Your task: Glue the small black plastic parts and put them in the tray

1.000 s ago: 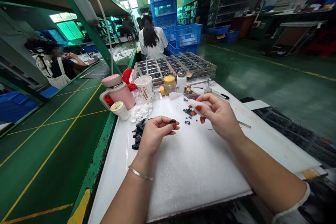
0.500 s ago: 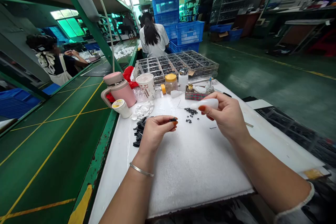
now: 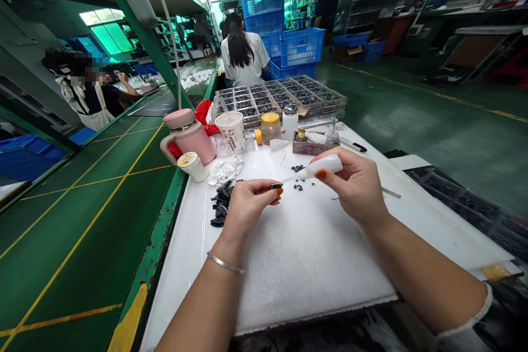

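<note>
Between thumb and fingers, my left hand [image 3: 249, 203] pinches a small black part [image 3: 276, 186]; its exact kind is too small to tell. My right hand [image 3: 355, 181] is closed around a white squeeze bottle [image 3: 325, 164] with a long thin nozzle. The bottle lies tilted, its nozzle tip at or very near the black part; whether they touch I cannot tell. Beyond the nozzle, several small black rings [image 3: 297, 187] lie scattered on the white work surface [image 3: 313, 264]. A heap of black pieces [image 3: 221, 203] lies left of my left hand.
Along the back stand a pink mug [image 3: 192, 137], a paper cup [image 3: 231, 131], a yellow-lidded jar [image 3: 271, 127] and a small box [image 3: 314, 144] of bottles. Behind them is a compartment tray [image 3: 284, 96]. A green conveyor belt [image 3: 82, 192] runs at left; two people sit farther off.
The bottle in my right hand has tipped, and its nozzle has come down leftward to the black part. My left hand still holds that part in nearly the same place.
</note>
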Action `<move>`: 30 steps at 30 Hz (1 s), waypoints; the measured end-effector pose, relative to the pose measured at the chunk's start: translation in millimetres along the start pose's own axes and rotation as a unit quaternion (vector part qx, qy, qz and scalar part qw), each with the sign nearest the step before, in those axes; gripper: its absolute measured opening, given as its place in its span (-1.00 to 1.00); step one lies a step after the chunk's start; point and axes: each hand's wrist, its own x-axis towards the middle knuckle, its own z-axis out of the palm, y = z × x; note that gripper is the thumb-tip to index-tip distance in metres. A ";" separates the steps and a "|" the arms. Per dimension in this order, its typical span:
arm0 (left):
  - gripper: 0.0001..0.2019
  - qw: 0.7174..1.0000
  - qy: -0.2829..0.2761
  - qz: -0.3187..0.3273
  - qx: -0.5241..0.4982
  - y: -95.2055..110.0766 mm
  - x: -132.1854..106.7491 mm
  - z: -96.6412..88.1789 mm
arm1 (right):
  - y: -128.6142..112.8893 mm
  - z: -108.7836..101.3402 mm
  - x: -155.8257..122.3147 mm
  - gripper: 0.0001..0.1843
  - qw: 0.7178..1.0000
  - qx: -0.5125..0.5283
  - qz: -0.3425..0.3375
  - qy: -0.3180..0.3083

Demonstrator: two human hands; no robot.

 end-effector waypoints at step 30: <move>-0.78 1.000 -0.013 0.008 0.004 -0.3 -1.3 -0.9 | 2.9 0.9 -1.7 -0.78 0.999 -0.036 -0.008 0.002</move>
